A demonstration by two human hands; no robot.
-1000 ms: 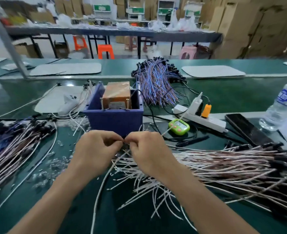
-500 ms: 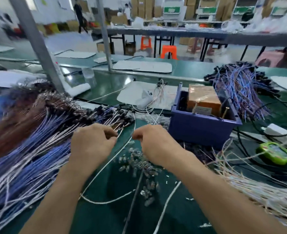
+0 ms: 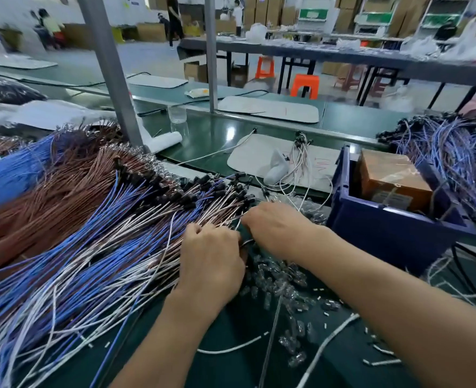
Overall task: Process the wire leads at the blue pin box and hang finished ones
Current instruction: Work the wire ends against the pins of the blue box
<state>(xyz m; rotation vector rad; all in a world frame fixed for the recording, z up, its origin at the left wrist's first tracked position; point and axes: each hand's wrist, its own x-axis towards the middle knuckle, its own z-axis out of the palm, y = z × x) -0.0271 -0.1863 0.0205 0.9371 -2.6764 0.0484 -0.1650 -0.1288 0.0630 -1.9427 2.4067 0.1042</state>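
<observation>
Thin blue, white and brown wire leads (image 3: 105, 233) with black ends lie fanned at left; the dark blue plastic box (image 3: 385, 228) stands upright at right.

Bearing, on the green workbench (image 3: 225, 326), a fan of blue, white and brown wire leads (image 3: 91, 233) left of the fingers (image 3: 259, 215), clear plastic shells (image 3: 276, 273) just below them, the blue pin box (image 3: 385, 233) right.

Blue box (image 3: 393, 228); blue, brown, white wires (image 3: 97, 219); orange stools (image 3: 305, 84).
</observation>
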